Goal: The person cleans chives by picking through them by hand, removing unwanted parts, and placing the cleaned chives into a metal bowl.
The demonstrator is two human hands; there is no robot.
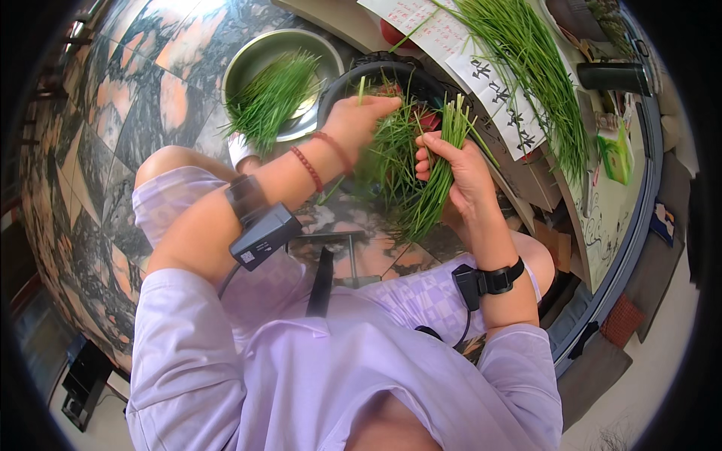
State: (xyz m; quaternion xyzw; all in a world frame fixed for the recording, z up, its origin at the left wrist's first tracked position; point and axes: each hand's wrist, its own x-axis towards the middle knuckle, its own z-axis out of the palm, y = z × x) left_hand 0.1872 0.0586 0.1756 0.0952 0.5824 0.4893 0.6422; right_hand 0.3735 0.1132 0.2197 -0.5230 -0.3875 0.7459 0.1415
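Note:
My right hand grips a bunch of thin green garlic chives, pale cut ends up and leafy tips hanging down. My left hand, wearing red bead bracelets, has its thumb and fingers pinched over a black bucket. From its fist sticks the pale end of a single chive stalk; blurred green shows below the wrist. Loose chive scraps and something red fill the bucket, partly hidden by both hands. Left of it, a stainless steel basin on the floor holds a pile of chives.
A low table curves along the right, bearing a large heap of chives over paper sheets with writing. A dark tumbler and a green packet lie there. Marble tiles cover the floor. Straps with devices circle both forearms.

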